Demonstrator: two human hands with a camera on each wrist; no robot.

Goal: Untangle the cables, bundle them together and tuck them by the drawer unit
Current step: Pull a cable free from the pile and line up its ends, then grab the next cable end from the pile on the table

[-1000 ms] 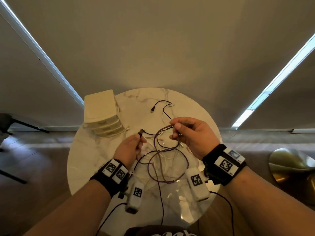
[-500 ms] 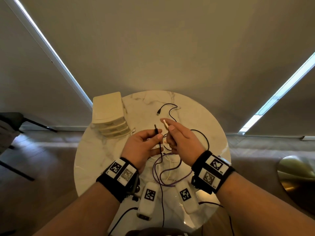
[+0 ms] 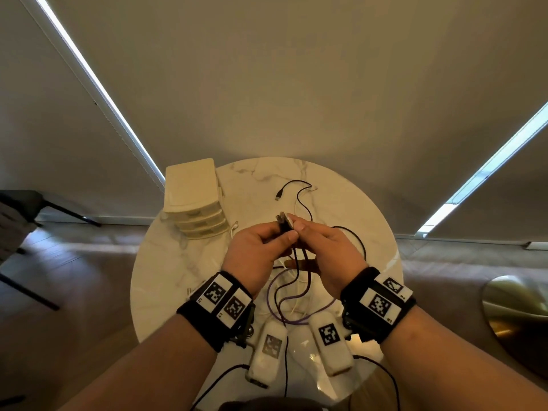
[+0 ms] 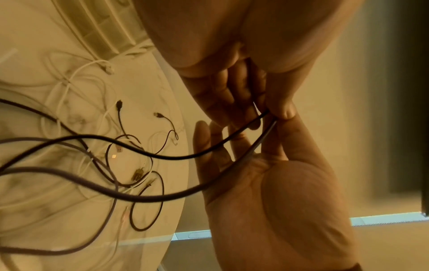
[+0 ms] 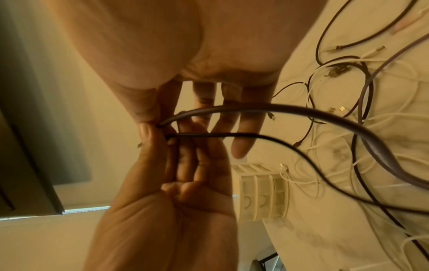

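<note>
Above the round marble bench, the left hand and right hand pinch a thin black cable and a thicker purple cable together at their plug ends. Both droop into a loose tangle of white cables near the cream drawer unit.

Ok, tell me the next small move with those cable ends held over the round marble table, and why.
Probably slide the right hand down the thin black cable and thicker purple-grey cable to pull them free. Both hands pinch the plug ends together, left hand alongside, while the cables trail down into the tangle of white cables on the table.
</note>
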